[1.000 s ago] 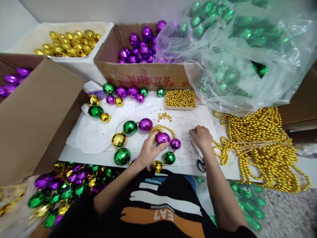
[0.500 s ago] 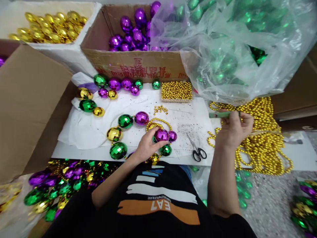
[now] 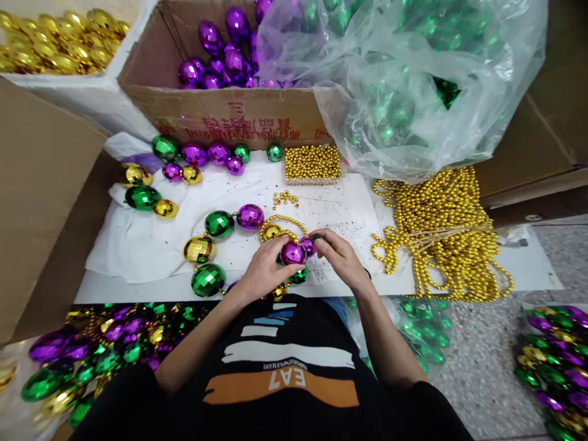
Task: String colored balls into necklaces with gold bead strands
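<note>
My left hand [image 3: 264, 269] has its thumb and fingers curled round a large faceted purple bead [image 3: 293, 253]. That bead belongs to a necklace of large green, gold and purple beads lying in a loop, with a big green bead [image 3: 208, 280] at its left. A strand of small gold beads [image 3: 287, 219] arches above the left fingers. My right hand [image 3: 337, 254] is closed beside a smaller purple bead [image 3: 307, 246], with a dark bit at its fingertips too small to name. Beside the right wrist a black curve of the scissors [image 3: 368, 273] shows; the rest is hidden.
A tray of small gold beads [image 3: 313, 164] stands behind some loose ones [image 3: 285, 199]. Bundled gold bead strands [image 3: 445, 239] lie at right. Behind are a cardboard box [image 3: 220, 113] of purple beads and a plastic bag [image 3: 413, 116] of green ones. Joined beads [image 3: 195, 154] lie back left.
My right hand has come left from the gold strands to the purple beads by my left hand, and its arm now covers most of the scissors. The whole view has shifted slightly.
</note>
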Demonstrator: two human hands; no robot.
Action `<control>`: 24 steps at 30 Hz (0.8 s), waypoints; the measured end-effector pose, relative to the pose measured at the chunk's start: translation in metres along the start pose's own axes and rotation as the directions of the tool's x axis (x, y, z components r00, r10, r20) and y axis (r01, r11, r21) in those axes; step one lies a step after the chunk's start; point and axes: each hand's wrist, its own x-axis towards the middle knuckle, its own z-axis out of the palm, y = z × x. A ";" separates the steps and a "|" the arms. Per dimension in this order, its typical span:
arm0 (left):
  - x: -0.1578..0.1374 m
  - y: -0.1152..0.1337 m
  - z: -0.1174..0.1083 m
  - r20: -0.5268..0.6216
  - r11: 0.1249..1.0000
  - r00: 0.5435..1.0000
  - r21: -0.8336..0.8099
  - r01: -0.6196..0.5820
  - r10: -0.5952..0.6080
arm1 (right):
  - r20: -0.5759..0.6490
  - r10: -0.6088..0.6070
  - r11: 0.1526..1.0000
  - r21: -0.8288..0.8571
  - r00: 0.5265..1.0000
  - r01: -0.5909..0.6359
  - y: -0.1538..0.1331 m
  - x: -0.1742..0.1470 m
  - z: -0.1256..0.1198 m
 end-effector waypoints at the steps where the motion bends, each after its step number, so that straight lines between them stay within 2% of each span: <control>1: 0.000 0.000 0.000 0.007 1.000 1.000 0.008 -0.001 0.001 | 0.012 -0.003 1.000 0.003 1.000 0.003 0.003 0.001 0.001; 8: 0.002 -0.002 0.001 0.045 0.999 0.999 0.031 -0.015 0.014 | 0.066 -0.012 0.997 0.077 0.998 0.007 0.009 0.000 -0.001; 13: 0.004 -0.002 0.002 0.045 0.999 0.999 0.041 -0.020 0.018 | 0.016 0.048 0.996 0.068 0.999 -0.049 0.010 0.001 0.002; 18: 0.003 -0.003 0.003 0.053 0.999 0.998 0.031 -0.043 0.041 | -0.048 0.110 0.980 0.174 0.993 -0.100 0.014 0.004 0.010; 24: 0.001 -0.001 0.002 0.109 0.998 0.994 0.053 -0.025 0.019 | -0.026 0.155 0.958 0.250 0.987 -0.144 0.008 0.004 0.013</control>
